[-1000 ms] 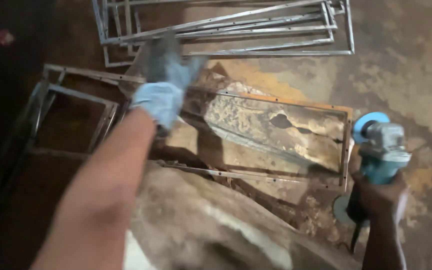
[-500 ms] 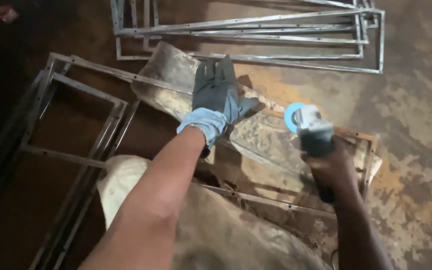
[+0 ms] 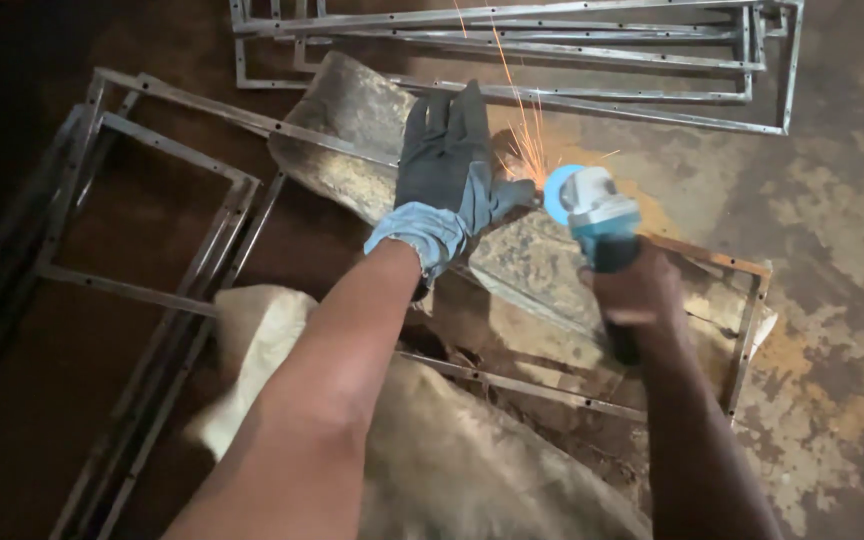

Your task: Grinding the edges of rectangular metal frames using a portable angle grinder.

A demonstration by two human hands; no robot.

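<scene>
My left hand point(image 3: 449, 170), in a grey and blue work glove, lies flat with fingers spread on a metal frame point(image 3: 262, 122) that rests over a worn stone slab point(image 3: 352, 130). My right hand point(image 3: 634, 295) grips a teal angle grinder point(image 3: 592, 215). The grinder's disc touches the frame just right of my gloved thumb, and orange sparks point(image 3: 522, 130) fly up from that spot. The frame's far right corner point(image 3: 757, 275) sits on the concrete floor.
A stack of long perforated metal frames point(image 3: 552, 45) lies at the top. More rectangular frames point(image 3: 142, 230) lie on the dark floor at the left. A pale sack-like bundle point(image 3: 432, 450) lies close under my arms. Stained concrete floor point(image 3: 832, 220) spreads to the right.
My left hand moved onto the frame and flattened there. My right hand brought the grinder from the right edge in to the frame, and sparks now fly.
</scene>
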